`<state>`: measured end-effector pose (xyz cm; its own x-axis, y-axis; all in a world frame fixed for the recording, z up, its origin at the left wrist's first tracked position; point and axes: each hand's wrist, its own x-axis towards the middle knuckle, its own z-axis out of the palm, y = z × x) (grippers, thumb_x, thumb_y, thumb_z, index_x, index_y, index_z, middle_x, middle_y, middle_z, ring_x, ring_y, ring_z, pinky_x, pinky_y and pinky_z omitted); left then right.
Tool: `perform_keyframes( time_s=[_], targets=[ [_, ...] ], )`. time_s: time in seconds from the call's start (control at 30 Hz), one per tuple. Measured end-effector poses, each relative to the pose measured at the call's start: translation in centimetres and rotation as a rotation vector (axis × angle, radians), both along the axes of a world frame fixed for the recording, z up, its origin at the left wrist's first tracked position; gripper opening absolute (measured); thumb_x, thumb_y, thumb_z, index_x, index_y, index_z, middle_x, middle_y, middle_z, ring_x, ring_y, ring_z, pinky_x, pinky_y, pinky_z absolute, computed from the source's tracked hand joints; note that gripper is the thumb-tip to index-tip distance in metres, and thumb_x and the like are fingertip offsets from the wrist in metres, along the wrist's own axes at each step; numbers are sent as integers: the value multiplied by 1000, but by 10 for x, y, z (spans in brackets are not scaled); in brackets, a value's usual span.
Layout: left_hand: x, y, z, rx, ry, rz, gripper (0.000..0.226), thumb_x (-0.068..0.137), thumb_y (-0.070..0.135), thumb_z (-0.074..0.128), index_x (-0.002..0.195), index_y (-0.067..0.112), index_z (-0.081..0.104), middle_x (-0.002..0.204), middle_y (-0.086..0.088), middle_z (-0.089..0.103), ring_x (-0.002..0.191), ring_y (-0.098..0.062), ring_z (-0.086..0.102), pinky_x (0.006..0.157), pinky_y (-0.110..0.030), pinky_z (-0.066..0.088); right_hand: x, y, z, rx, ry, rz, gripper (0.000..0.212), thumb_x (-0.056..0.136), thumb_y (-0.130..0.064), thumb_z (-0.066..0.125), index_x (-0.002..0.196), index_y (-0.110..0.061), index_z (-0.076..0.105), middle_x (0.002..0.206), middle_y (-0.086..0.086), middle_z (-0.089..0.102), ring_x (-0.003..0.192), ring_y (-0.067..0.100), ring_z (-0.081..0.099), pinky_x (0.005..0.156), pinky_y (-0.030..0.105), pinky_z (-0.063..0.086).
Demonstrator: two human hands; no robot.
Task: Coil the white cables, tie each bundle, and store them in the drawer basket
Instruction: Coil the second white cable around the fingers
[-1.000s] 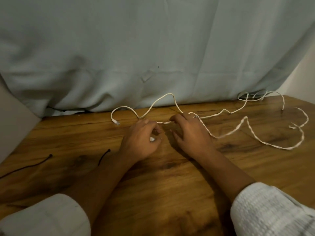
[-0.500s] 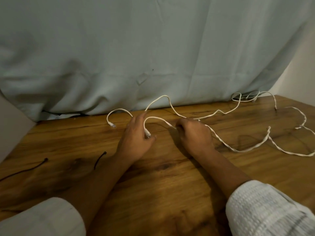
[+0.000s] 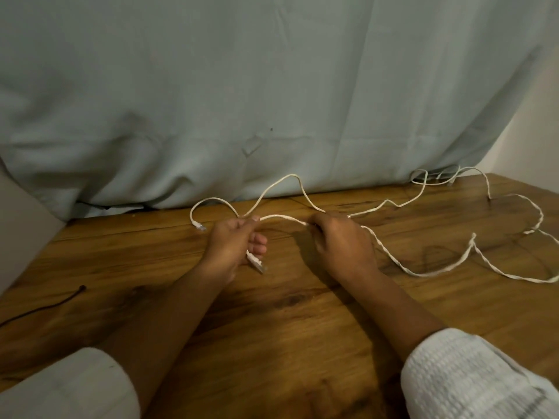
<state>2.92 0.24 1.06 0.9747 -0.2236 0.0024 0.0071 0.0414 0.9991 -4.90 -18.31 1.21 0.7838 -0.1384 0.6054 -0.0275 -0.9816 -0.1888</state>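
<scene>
gripping one white cable [image 3: 402, 265] between both hands over table [image 3: 272, 328].

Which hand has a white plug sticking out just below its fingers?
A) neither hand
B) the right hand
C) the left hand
C: the white plug juts out under the left hand, which grips the white cable; the right hand pinches only the cable itself.
</scene>
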Motion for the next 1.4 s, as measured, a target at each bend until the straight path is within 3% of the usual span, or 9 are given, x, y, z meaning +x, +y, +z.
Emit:
perform_keyframes(
  time_s=[0.17,0.33,0.53,0.63,0.77,0.97,1.07,1.13,1.4],
  targets=[
    [-2,-6,16,-263,112,-238,30,105,37,56,96,10,67,52,6,39,37,-5,31,39,-21,30,-3,-3,0,22,84,-82,21,103,-34,51,115,-27,68,103,1,72,95,28,69,71,37,48],
    [-4,-13,25,-462,66,-318,34,109,18,44,132,-1,60,71,2,60,43,-4,36,44,-19,31,-4,24,4,-328,240,33,24,96,-17,57,119,-21,63,113,6,70,102,30,69,77,36,53],
    [-6,-12,19,-413,-6,-272,33,109,18,47,135,-1,56,115,-13,78,83,-19,78,73,-29,64,-7,46,8,-476,194,197,26,99,-23,61,125,-21,64,110,5,71,99,27,67,72,36,49],
    [-4,-14,13,-292,-108,-233,35,110,20,45,139,3,54,123,-14,75,99,-26,78,87,-34,63,-9,51,4,-517,57,302,23,93,-23,65,115,-20,70,102,3,73,88,25,70,61,33,44],
    [1,-10,7,-77,-237,-190,32,112,21,43,140,13,56,121,-8,76,97,-20,78,80,-26,62,-10,46,4,-487,-58,393,26,77,-23,83,101,-20,73,89,0,75,70,23,70,49,28,44],
    [6,-9,-1,103,-306,-320,29,107,25,52,126,17,72,120,-4,77,118,-25,70,102,-43,53,-5,31,10,-447,-182,443,18,94,-29,69,108,-20,75,103,1,77,91,24,69,70,35,48],
    [4,-7,2,129,-289,-365,30,109,28,48,109,17,76,85,-10,76,74,-27,73,73,-40,56,-5,22,15,-455,-228,416,26,94,-30,55,104,-18,76,94,2,76,84,25,67,72,37,38],
    [0,-8,4,160,-250,-367,33,112,25,41,108,9,70,64,-11,67,45,-20,56,54,-31,42,-7,15,17,-415,-233,382,29,92,-26,53,107,-17,75,90,2,73,80,27,68,69,37,42],
    [-14,-10,11,7,-67,-547,45,112,31,36,97,5,69,54,0,32,38,-9,26,44,-20,20,-1,-8,10,-293,-234,221,31,90,-20,76,120,-22,74,95,4,73,73,34,70,51,33,47]
  ],
)
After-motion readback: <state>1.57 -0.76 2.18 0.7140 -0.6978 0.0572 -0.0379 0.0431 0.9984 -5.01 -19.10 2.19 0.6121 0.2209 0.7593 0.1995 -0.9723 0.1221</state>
